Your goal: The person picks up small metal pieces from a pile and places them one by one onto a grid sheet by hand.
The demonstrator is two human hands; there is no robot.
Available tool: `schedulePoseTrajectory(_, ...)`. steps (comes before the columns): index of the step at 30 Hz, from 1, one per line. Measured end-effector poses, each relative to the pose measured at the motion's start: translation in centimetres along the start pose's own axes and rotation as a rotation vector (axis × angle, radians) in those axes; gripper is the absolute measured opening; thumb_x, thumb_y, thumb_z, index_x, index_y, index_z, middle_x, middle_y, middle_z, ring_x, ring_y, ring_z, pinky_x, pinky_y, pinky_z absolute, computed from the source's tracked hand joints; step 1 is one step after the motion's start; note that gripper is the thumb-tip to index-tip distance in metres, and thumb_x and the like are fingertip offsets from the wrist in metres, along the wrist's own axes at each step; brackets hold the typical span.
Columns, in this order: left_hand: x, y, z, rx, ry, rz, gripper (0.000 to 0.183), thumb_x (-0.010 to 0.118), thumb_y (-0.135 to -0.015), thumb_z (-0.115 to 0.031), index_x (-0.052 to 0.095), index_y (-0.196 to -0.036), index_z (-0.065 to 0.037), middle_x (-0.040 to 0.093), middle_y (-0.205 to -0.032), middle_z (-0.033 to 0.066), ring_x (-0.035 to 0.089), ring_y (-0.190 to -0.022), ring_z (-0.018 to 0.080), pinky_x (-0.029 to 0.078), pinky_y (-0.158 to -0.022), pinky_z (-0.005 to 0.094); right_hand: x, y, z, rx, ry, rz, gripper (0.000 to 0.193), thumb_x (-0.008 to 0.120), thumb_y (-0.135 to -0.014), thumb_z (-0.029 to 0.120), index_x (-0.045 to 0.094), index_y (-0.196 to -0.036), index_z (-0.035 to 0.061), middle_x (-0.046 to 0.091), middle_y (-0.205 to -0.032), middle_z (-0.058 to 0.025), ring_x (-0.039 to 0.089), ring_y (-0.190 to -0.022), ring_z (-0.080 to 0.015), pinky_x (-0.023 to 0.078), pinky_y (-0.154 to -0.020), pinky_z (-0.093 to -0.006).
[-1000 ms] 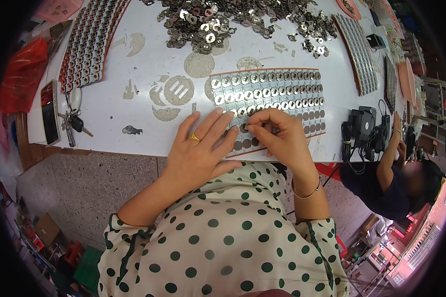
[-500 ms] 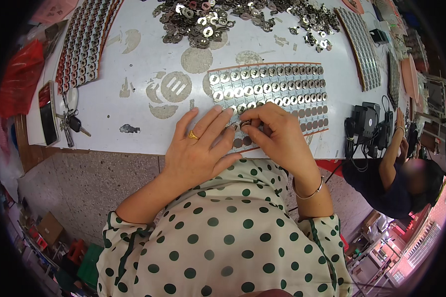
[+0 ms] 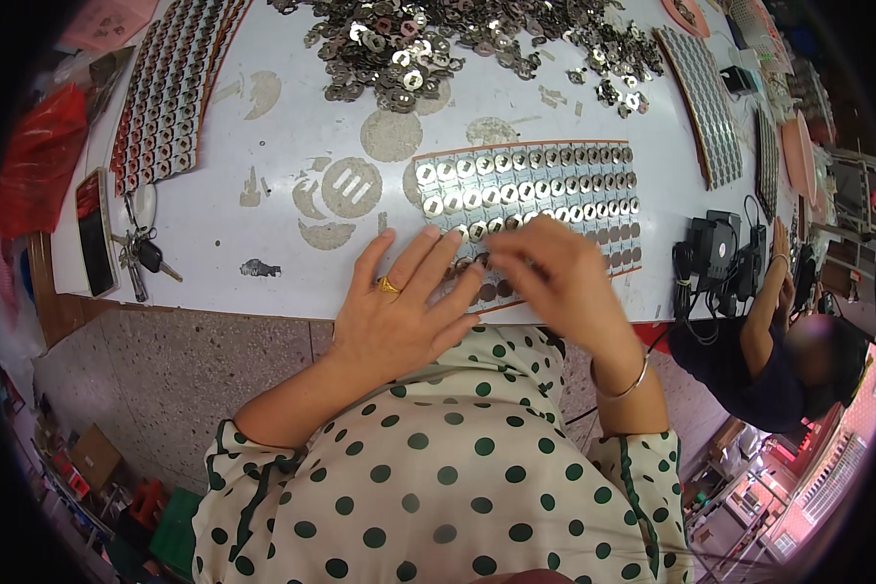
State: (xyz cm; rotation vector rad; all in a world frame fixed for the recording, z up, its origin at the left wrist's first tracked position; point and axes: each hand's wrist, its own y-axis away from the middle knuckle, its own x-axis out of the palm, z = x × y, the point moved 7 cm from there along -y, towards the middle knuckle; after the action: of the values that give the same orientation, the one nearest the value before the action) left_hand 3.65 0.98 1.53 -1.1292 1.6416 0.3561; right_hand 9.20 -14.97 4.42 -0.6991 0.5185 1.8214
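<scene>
I have the panel [image 3: 530,173] right in front of the person, flat on the near part of the white table [image 3: 204,214], its lower-left corner under the hands. It's a pale grey sheet edged in orange-brown, ruled into a tight grid. Look at the upper three rows: bright metal rings [image 3: 458,200], each with an angular hole in the middle, catching the light hard. Below them, toward the right, the plain dark discs [image 3: 613,261] sit dull and brown (quite a contrast from up here on my feed).

On the panel's left end lies the left hand [image 3: 394,307], fingers spread in a fan, tips down at the edge, a gold ring on one of them. The right hand [image 3: 565,282] is bent over the lower rows, thumb and forefinger close together; it's blurred, and I can't tell whether they pinch anything.

Further out, beyond the panel, a big heap of loose metal pieces [image 3: 399,58] glints. More filled panels [image 3: 170,97] lie at the far left, near a phone [image 3: 92,234] and keys [image 3: 151,256]. Over on the right, black adapters [image 3: 715,248] sit near the table's edge, and a co-worker [image 3: 759,375] is beyond them.
</scene>
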Motion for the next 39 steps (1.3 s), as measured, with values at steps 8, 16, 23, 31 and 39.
schedulePoseTrajectory(8,0.5,-1.0,-1.0,-0.008,0.005,0.002,0.043,0.077,-0.083,-0.038,0.070,-0.120,-0.017,0.057,-0.140,0.0108,0.047,-0.138,0.0275,0.030,-0.117,0.0561,-1.1,-12.6,1.0,-0.404,0.261,-0.365,0.025,0.066,-0.090,0.002,0.071,-0.115,0.0054,0.072,-0.096,-0.0116,0.067,-0.090,-0.0307,0.057,-0.076,-0.0399)
schedulePoseTrajectory(16,0.6,-0.8,-0.6,-0.035,0.038,-0.003,0.045,0.076,-0.084,-0.039,0.068,-0.121,-0.016,0.056,-0.143,0.0097,0.047,-0.138,0.0269,0.030,-0.116,0.0578,-1.0,-11.2,-1.0,-0.407,0.410,-0.182,0.038,0.066,-0.087,-0.003,0.067,-0.123,0.0067,0.072,-0.092,-0.0104,0.068,-0.088,-0.0278,0.059,-0.078,-0.0379)
schedulePoseTrajectory(23,-0.8,-2.0,0.4,-0.068,0.167,-0.060,0.048,0.078,-0.085,-0.032,0.065,-0.126,-0.012,0.061,-0.133,0.0070,0.054,-0.130,0.0243,0.029,-0.115,0.0562,-2.3,-8.8,-3.8,-0.046,-0.115,-0.089,0.039,0.067,-0.090,-0.005,0.066,-0.128,0.0047,0.073,-0.101,-0.0079,0.072,-0.091,-0.0152,0.059,-0.084,-0.0289)
schedulePoseTrajectory(31,-3.5,-4.6,3.3,-0.261,0.501,-0.231,0.050,0.079,-0.088,-0.016,0.059,-0.133,-0.006,0.071,-0.112,0.0085,0.066,-0.107,0.0228,0.042,-0.106,0.0407,-0.8,-6.6,-2.3,0.241,-1.109,0.155,0.033,0.067,-0.095,-0.002,0.061,-0.127,0.0008,0.065,-0.098,-0.0028,0.065,-0.087,-0.0115,0.056,-0.076,-0.0256)
schedulePoseTrajectory(39,-2.2,-4.5,3.6,-0.426,0.895,-0.176,0.015,0.075,-0.092,-0.013,0.071,-0.106,-0.009,0.073,-0.099,0.0035,0.067,-0.087,0.0188,0.052,-0.078,0.0334,0.4,-2.7,-1.1,0.117,-1.132,0.127,0.036,0.071,-0.092,-0.005,0.061,-0.126,0.0011,0.065,-0.104,-0.0023,0.063,-0.089,-0.0080,0.054,-0.079,-0.0230)
